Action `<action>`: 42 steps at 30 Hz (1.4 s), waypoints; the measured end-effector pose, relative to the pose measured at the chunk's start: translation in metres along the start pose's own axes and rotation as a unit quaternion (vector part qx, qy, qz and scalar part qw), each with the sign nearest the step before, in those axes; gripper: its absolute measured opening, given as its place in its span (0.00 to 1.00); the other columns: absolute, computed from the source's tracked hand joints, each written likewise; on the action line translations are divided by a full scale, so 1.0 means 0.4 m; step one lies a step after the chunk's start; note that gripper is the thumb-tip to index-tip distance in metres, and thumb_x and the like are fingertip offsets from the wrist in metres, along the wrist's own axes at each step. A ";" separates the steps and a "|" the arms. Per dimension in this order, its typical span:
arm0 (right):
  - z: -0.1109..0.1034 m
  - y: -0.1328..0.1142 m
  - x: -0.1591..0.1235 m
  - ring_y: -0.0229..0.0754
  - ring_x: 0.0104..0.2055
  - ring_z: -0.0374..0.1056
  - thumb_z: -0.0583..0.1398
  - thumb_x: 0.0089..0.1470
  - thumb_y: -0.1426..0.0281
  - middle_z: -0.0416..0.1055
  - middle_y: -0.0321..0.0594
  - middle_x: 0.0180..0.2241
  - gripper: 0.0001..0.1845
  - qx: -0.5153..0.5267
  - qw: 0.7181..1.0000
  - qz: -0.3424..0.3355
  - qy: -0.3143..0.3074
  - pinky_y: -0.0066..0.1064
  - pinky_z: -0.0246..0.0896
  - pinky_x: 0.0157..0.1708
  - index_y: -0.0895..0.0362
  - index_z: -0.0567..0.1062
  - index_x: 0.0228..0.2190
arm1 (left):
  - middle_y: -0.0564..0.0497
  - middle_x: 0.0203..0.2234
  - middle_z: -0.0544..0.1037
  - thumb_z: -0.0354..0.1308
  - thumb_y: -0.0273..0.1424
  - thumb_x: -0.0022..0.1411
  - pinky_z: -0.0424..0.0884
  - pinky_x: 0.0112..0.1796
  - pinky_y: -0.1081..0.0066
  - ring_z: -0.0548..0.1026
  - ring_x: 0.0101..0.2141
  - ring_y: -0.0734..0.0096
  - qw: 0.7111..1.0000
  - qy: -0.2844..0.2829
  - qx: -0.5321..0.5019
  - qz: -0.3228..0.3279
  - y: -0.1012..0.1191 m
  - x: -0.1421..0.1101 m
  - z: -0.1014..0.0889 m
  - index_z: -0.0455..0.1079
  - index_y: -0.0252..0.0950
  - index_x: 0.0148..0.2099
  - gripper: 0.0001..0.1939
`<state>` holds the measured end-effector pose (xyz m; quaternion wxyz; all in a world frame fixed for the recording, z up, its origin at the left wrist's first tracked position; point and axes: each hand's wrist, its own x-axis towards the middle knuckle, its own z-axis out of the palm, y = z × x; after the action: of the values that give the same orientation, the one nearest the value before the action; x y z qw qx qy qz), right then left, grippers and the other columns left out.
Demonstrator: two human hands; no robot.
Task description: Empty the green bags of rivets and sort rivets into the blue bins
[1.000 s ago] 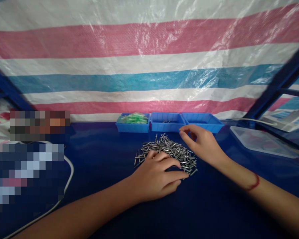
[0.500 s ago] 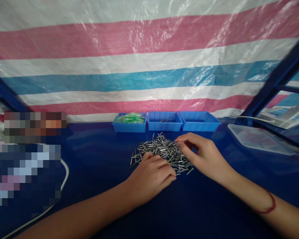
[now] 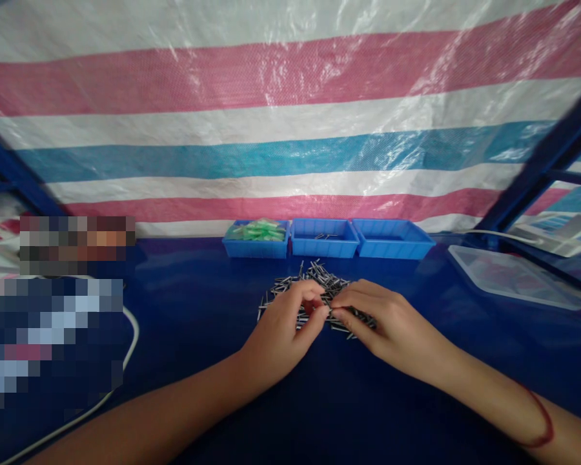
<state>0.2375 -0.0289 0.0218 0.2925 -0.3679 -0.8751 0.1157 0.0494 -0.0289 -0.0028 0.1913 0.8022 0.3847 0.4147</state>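
Observation:
A loose heap of thin metal pins that look like blind rivets (image 3: 322, 274) lies on the dark blue table, partly covered by both hands. Over its left front part, my left hand (image 3: 285, 323) is curled, with thumb and forefinger bent toward the other hand; what they hold is hidden. My right hand (image 3: 385, 320) is closed in a pinch at the heap's right side, its fingertips meeting the left thumb. A small shiny bit, seemingly the end of a rivet, shows between the fingertips of both hands.
Behind the heap stand three blue bins: the left bin (image 3: 256, 249) holds green-wrapped pieces, the middle bin (image 3: 324, 248) a few rivets, then the right bin (image 3: 394, 248). A translucent plastic lid (image 3: 508, 278) lies at right. A white cable (image 3: 134, 336) runs along the left.
My left hand has lifted and turned so its thumb faces the right hand. My right hand has come down and leftward, and the fingertips of both now meet over the heap.

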 end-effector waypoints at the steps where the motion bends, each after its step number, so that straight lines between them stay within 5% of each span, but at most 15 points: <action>1: 0.002 -0.002 0.001 0.38 0.33 0.68 0.54 0.58 0.70 0.73 0.38 0.31 0.09 0.042 0.999 0.021 0.012 0.30 0.62 0.33 0.56 0.75 0.33 | 0.52 0.34 0.73 0.54 0.29 0.61 0.68 0.37 0.71 0.73 0.33 0.72 1.000 0.011 -0.018 -0.002 0.000 0.000 -0.001 0.61 0.37 0.45 0.09; 8: 0.025 -0.013 0.007 0.37 0.31 0.69 0.56 0.57 0.65 0.74 0.36 0.28 0.11 0.195 0.975 0.109 0.013 0.28 0.63 0.30 0.55 0.77 0.32 | 0.54 0.29 0.74 0.56 0.30 0.61 0.68 0.34 0.74 0.72 0.29 0.75 0.999 0.022 -0.049 0.004 0.007 0.004 -0.007 0.68 0.36 0.37 0.03; 21: 0.034 -0.019 0.001 0.40 0.32 0.70 0.56 0.55 0.62 0.72 0.37 0.26 0.12 0.223 0.963 0.150 0.017 0.32 0.67 0.32 0.56 0.75 0.32 | 0.54 0.28 0.73 0.56 0.27 0.61 0.67 0.33 0.75 0.71 0.29 0.76 0.998 0.043 -0.045 0.025 0.004 0.002 -0.010 0.69 0.36 0.37 0.01; 28: 0.042 -0.004 -0.005 0.37 0.26 0.68 0.60 0.52 0.63 0.72 0.38 0.26 0.09 0.237 0.952 0.176 0.083 0.29 0.65 0.26 0.56 0.73 0.32 | 0.52 0.30 0.74 0.55 0.26 0.62 0.68 0.36 0.74 0.72 0.32 0.75 0.998 0.044 -0.036 0.028 0.000 0.005 -0.009 0.69 0.36 0.37 0.02; 37: 0.017 -0.032 -0.009 0.35 0.23 0.64 0.58 0.54 0.70 0.69 0.35 0.23 0.03 0.115 0.985 0.056 0.112 0.27 0.61 0.22 0.55 0.72 0.30 | 0.51 0.32 0.75 0.52 0.28 0.64 0.69 0.38 0.72 0.73 0.34 0.72 0.999 0.014 -0.029 0.024 -0.003 0.004 -0.011 0.69 0.36 0.38 0.05; 42: -0.024 -0.001 0.035 0.37 0.27 0.66 0.56 0.55 0.70 0.71 0.38 0.26 0.05 -0.034 0.985 -0.004 0.167 0.29 0.61 0.28 0.55 0.71 0.29 | 0.49 0.37 0.75 0.51 0.29 0.64 0.68 0.42 0.67 0.73 0.37 0.70 1.000 0.026 -0.014 0.007 -0.010 0.000 -0.005 0.65 0.37 0.49 0.11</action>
<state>0.2352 -0.0193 0.0355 0.4224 -0.3886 -0.8186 0.0213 0.0458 -0.0262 -0.0039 0.1893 0.7912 0.3778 0.4421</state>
